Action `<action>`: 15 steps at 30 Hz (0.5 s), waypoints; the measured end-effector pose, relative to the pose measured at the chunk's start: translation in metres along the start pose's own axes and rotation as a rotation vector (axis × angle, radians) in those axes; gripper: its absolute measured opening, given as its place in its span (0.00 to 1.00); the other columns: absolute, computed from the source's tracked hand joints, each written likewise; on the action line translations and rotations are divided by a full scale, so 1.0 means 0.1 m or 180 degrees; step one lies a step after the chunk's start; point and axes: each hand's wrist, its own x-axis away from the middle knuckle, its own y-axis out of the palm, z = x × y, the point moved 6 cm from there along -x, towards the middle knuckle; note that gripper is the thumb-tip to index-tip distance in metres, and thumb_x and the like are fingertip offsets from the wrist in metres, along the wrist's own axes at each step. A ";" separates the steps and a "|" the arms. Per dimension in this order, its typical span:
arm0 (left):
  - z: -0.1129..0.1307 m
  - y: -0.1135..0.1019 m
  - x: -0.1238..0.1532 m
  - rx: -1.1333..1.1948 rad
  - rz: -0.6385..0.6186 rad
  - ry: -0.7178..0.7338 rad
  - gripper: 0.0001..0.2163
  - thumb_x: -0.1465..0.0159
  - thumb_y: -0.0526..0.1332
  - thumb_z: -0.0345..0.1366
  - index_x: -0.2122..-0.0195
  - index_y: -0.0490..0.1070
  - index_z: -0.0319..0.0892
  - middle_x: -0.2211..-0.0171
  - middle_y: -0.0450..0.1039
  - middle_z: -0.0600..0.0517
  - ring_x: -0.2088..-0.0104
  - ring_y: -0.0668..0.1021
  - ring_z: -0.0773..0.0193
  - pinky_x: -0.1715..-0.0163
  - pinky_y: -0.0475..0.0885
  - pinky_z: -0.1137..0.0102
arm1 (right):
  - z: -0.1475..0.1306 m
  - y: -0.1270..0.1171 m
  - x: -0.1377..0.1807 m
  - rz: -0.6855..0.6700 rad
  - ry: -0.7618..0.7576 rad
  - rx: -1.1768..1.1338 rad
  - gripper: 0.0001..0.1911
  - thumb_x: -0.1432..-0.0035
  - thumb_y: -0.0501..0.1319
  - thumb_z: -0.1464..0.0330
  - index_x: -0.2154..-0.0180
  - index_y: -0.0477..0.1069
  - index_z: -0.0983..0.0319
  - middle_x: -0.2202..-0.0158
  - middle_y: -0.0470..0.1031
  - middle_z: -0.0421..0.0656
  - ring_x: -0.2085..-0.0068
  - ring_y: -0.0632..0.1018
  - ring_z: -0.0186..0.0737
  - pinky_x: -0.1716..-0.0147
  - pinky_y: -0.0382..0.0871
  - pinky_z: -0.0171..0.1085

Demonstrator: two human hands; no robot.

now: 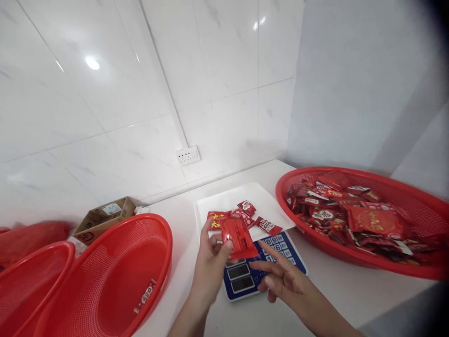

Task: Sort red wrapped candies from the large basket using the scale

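My left hand (212, 262) grips a flat red packet (238, 238) between thumb and fingers, above the front of the digital scale (239, 276). My right hand (280, 276) hovers by the scale's blue keypad (280, 250) with fingers apart and nothing in it. On the scale's white pan (213, 199) lie several small packets: a red one with yellow characters (214, 223), a white-dotted one (244, 216), and a red-and-white one (268, 225) near the pan's front edge. The held packet hides part of the pan and the scale's display.
At the right, a red plastic basket (286, 180) holds many red packets (375, 220). Two red baskets stand at the left, the nearer one (166, 234) with a white label. Behind them is a cardboard box (105, 217). A socket (188, 155) sits on the tiled wall.
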 end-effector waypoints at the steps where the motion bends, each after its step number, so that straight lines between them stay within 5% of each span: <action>1: 0.08 0.01 -0.10 -0.0013 0.0030 0.0063 0.31 0.42 0.62 0.40 0.41 0.48 0.47 0.66 0.69 0.53 0.65 0.74 0.64 0.71 0.71 0.72 | 0.01 -0.02 0.01 0.0036 0.0034 0.0038 0.39 0.49 0.58 0.50 0.39 0.48 0.53 0.51 0.71 0.50 0.65 0.75 0.41 0.66 0.68 0.43; 5: 0.29 0.07 -0.39 0.0144 0.0008 0.0232 0.29 0.43 0.63 0.39 0.43 0.53 0.47 0.69 0.68 0.56 0.67 0.74 0.67 0.69 0.72 0.73 | 0.04 -0.08 0.03 0.0078 0.0062 0.0191 0.41 0.50 0.58 0.48 0.40 0.49 0.56 0.53 0.71 0.51 0.67 0.75 0.41 0.68 0.69 0.43; 8: 0.29 0.10 -0.36 0.0177 0.0013 0.0193 0.28 0.44 0.64 0.39 0.43 0.56 0.49 0.69 0.68 0.57 0.67 0.74 0.68 0.69 0.72 0.74 | 0.01 -0.20 0.07 0.0183 -0.0008 0.0428 0.36 0.48 0.57 0.50 0.41 0.54 0.55 0.54 0.72 0.50 0.67 0.75 0.41 0.69 0.70 0.43; 15: -0.39 -0.07 0.23 0.1007 -0.0452 -0.1206 0.26 0.48 0.68 0.37 0.48 0.64 0.54 0.55 0.73 0.52 0.66 0.79 0.63 0.68 0.75 0.70 | -0.76 -1.16 0.02 0.0984 -0.0600 0.2051 0.21 0.45 0.57 0.58 0.51 0.68 0.57 0.51 0.73 0.46 0.51 0.73 0.48 0.52 0.66 0.45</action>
